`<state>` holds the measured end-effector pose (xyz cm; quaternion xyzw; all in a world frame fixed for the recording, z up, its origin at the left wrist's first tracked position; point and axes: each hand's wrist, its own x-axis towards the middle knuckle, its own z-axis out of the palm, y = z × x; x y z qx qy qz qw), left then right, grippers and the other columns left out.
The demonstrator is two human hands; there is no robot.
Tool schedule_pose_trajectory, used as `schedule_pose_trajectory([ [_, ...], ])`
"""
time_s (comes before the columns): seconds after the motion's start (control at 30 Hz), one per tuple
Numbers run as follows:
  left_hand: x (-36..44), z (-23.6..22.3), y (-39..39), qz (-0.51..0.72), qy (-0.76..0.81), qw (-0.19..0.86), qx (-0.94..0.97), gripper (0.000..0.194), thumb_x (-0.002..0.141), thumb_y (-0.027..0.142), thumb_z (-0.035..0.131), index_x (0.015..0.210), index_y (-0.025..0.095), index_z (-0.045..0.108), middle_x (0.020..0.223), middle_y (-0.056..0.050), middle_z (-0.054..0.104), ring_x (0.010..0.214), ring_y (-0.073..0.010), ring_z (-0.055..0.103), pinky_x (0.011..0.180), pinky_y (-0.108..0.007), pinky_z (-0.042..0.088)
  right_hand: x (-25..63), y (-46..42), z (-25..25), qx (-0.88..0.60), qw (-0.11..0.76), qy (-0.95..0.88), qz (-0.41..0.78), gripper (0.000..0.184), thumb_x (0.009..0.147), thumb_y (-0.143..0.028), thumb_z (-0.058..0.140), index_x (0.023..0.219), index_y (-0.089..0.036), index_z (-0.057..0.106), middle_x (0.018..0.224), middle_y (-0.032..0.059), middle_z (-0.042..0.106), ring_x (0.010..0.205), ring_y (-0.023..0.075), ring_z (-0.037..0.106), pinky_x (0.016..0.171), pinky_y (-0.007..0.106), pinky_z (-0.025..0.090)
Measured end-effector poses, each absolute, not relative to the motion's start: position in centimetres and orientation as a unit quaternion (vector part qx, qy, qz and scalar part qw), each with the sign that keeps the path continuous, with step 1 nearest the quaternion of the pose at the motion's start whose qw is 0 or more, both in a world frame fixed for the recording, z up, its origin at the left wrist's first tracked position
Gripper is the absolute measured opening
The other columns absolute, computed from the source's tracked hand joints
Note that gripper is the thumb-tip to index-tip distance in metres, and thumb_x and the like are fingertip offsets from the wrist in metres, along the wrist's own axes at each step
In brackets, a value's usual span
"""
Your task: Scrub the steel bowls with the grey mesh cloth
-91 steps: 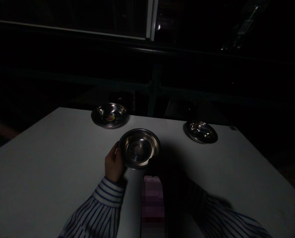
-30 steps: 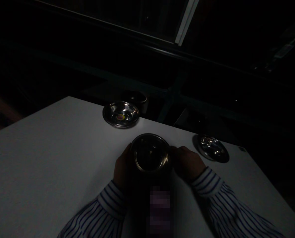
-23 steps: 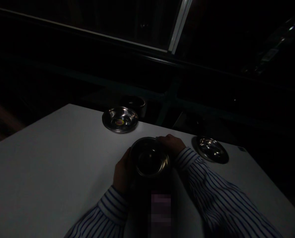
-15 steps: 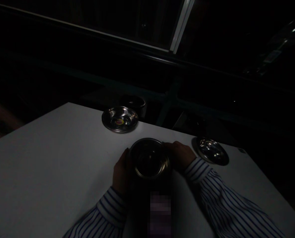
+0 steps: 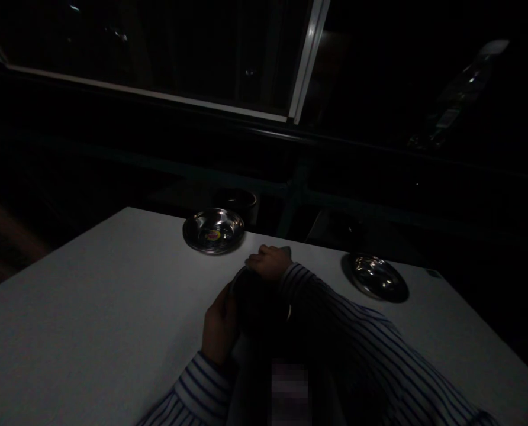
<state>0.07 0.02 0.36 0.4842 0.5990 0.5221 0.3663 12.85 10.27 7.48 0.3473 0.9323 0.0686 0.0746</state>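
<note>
My left hand (image 5: 218, 325) is closed on the left rim of a round steel dish (image 5: 256, 305), held over the front middle of the white table (image 5: 126, 313). The inside of the dish is dark with shadow, and my right forearm covers much of its right side. At the far rim, my right hand (image 5: 270, 262) is closed with fingers bent over a scrap of grey cloth (image 5: 286, 251), which pokes out beside the knuckles. Its exact shape is hard to see in the dim light.
Shiny steel dishes, seemingly stacked, with a yellow sticker (image 5: 213, 232) stand at the far left table edge. Another steel dish (image 5: 379, 278) lies at the far right. Behind the table are a dark round container (image 5: 237, 198) and a clear bottle (image 5: 462, 89). A pixelated pinkish patch is nearest me.
My right hand has moved along the rim, from the right side to the far side of the dish. My left hand keeps its hold. The view has tipped upward slightly.
</note>
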Motion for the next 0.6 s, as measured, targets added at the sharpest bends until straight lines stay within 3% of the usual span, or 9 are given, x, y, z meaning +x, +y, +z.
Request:
schedule_pose_trajectory([
  [0.2, 0.1, 0.2, -0.1, 0.508, 0.628, 0.367, 0.461, 0.048, 0.081, 0.046, 0.043, 0.107, 0.01, 0.061, 0.09, -0.013, 0.071, 0.078, -0.0236, 0.066, 0.067, -0.032, 0.051, 10.1, 7.4, 7.1, 0.271, 0.053, 0.958, 0.083, 0.03, 0.093, -0.023, 0.028, 0.103, -0.018, 0.056, 0.107, 0.0032, 0.06, 0.102, 0.0203, 0.044, 0.079, 0.032, 0.037],
  [0.4, 0.4, -0.2, 0.0, 0.53, 0.594, 0.365, 0.484, 0.045, 0.082, 0.04, 0.042, 0.113, 0.013, 0.06, 0.109, -0.012, 0.066, 0.1, -0.0237, 0.061, 0.085, -0.033, 0.046, 13.2, 9.1, 6.8, 0.338, 0.068, 0.935, 0.089, 0.028, 0.091, -0.021, 0.033, 0.107, -0.017, 0.056, 0.11, 0.0073, 0.061, 0.099, 0.0232, 0.047, 0.073, 0.034, 0.04],
  [0.6, 0.7, 0.3, 0.1, 0.548, 0.576, 0.377, 0.476, 0.043, 0.082, 0.04, 0.043, 0.111, 0.014, 0.061, 0.11, -0.01, 0.066, 0.102, -0.0228, 0.059, 0.09, -0.033, 0.044, 16.2, 10.8, 6.8, 0.398, 0.087, 0.909, 0.09, 0.025, 0.087, -0.017, 0.04, 0.102, -0.015, 0.059, 0.1, 0.0094, 0.065, 0.091, 0.0249, 0.05, 0.069, 0.034, 0.043],
])
